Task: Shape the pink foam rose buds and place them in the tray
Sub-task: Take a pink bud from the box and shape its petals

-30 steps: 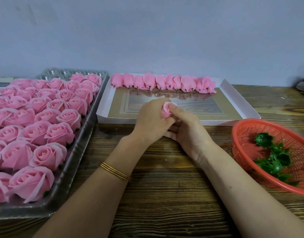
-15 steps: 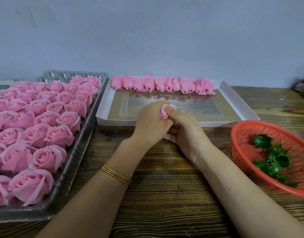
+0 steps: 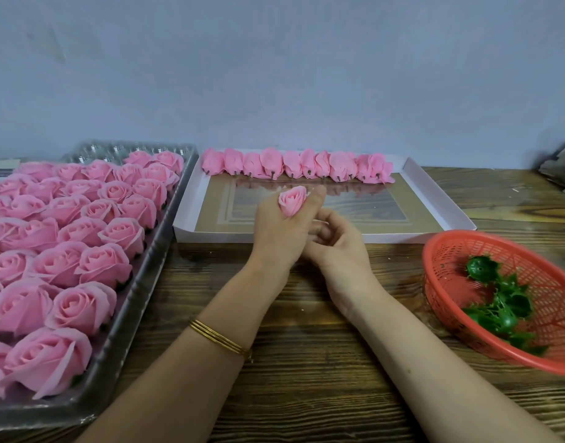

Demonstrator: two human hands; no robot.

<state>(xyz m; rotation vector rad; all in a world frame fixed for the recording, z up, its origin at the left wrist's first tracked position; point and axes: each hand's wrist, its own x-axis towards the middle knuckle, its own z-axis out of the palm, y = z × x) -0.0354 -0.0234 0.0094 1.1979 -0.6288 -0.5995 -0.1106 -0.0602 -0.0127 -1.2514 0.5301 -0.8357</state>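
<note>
Pink foam bud [image 3: 292, 203] sits pinched in left grip [image 3: 279, 231], tip up, likely for a shape check. Just beside it, right grip [image 3: 338, 251] rests with fingers loosely curled, holding nothing. Beyond both lies white tray [image 3: 441, 199], with finished row [image 3: 294, 164] along its far wall.

rose tray [image 3: 131, 314] left | bud tray [image 3: 434, 190] centre-back | basket [image 3: 460, 234] right | all on table [image 3: 306, 378]

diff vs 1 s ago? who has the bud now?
The right hand let go of the pink foam rose bud and drew back, fingers loosely curled. The left hand now grips the bud alone, over the white cardboard tray. Unchanged: the row of shaped pink buds at that tray's far edge, the open pink roses in the clear plastic tray, the red plastic basket.
</note>
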